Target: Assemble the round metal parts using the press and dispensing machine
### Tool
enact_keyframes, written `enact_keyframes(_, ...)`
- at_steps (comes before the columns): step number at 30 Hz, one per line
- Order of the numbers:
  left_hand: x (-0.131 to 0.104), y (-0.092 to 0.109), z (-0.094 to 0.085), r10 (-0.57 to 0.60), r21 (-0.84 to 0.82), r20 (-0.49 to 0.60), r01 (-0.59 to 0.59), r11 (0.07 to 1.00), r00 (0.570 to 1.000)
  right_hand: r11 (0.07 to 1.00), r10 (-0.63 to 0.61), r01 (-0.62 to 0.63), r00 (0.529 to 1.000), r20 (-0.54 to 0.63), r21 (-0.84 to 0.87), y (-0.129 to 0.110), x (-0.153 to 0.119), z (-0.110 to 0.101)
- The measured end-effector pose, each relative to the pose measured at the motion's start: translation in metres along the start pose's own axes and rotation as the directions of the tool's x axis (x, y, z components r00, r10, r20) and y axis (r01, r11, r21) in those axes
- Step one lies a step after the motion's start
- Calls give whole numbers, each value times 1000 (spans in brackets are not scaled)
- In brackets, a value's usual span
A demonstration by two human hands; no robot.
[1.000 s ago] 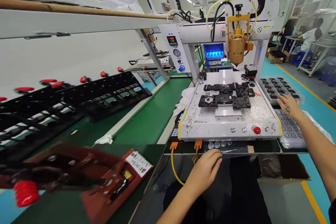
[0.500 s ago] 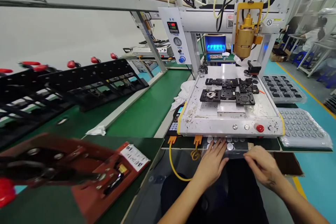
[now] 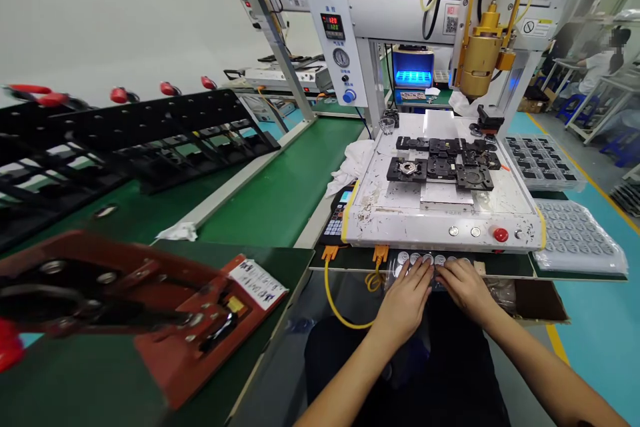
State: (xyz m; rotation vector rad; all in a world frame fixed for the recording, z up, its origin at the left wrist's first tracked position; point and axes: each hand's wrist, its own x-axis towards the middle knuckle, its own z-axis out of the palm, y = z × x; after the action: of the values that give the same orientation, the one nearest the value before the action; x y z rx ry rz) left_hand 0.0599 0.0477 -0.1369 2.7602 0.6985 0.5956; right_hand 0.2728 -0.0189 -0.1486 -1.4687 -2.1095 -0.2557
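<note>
Under the front edge of the white machine (image 3: 385, 232) lies a clear plastic tray (image 3: 391, 275) with several round silvery parts (image 3: 403, 257). My left hand (image 3: 409, 297) rests on the tray, its fingers stretched forward over the parts. Beside it, my right hand (image 3: 464, 285) lies on the tray's right part, fingers extended and slightly bent, the fingertips near those of my left hand. Neither hand visibly grips anything. Black fixtures (image 3: 443, 167) sit on the machine bed beneath a gold dispensing head (image 3: 479, 67).
On the left stands a red press (image 3: 190, 347) with a long lever. Black racks (image 3: 165, 127) with red-handled clamps are behind it. Trays of parts (image 3: 575, 237) lie at the right, with an open cardboard box (image 3: 540, 301) below. A yellow cable (image 3: 333, 300) hangs down.
My right hand has moved left and forward onto the tray, its fingers extending. My left hand remains on the tray. The camera view has tilted down slightly.
</note>
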Motion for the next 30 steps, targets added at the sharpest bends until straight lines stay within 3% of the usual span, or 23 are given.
enact_keyframes(4,-2,-3,0,28,6,27,-29,1000,999,990,-141,140,987,-74,-12,-6,-22,3)
enact_keyframes(8,4,-2,-4,0,25,38,-1,1000,999,986,-127,134,989,-74,96,-21,-44,-11)
enact_keyframes(12,22,3,-4,-91,75,25,89,993,996,965,126,-96,986,-113,244,-25,-45,-34)
enact_keyframes(15,27,10,1,-139,118,2,137,983,990,877,358,-293,927,-111,380,-20,-37,-49)
enact_keyframes(18,20,20,-3,-116,102,-81,124,987,990,752,533,-456,846,-31,477,-17,-37,-61)
enact_keyframes(20,18,23,-20,-77,28,-162,83,996,984,683,610,-531,792,9,501,-17,-41,-66)
enact_keyframes(22,29,20,-49,-64,-75,-259,46,996,964,644,648,-555,761,9,526,-19,-43,-70)
enact_keyframes(26,94,-19,-130,-82,-180,-433,2,984,898,620,653,-539,758,7,571,-24,-36,-81)
enact_keyframes(28,135,-50,-165,-110,-165,-396,47,985,912,617,645,-528,764,9,584,-27,-31,-89)
enact_keyframes(30,170,-79,-190,-164,-184,-186,130,974,969,615,648,-524,762,2,589,-28,-31,-97)
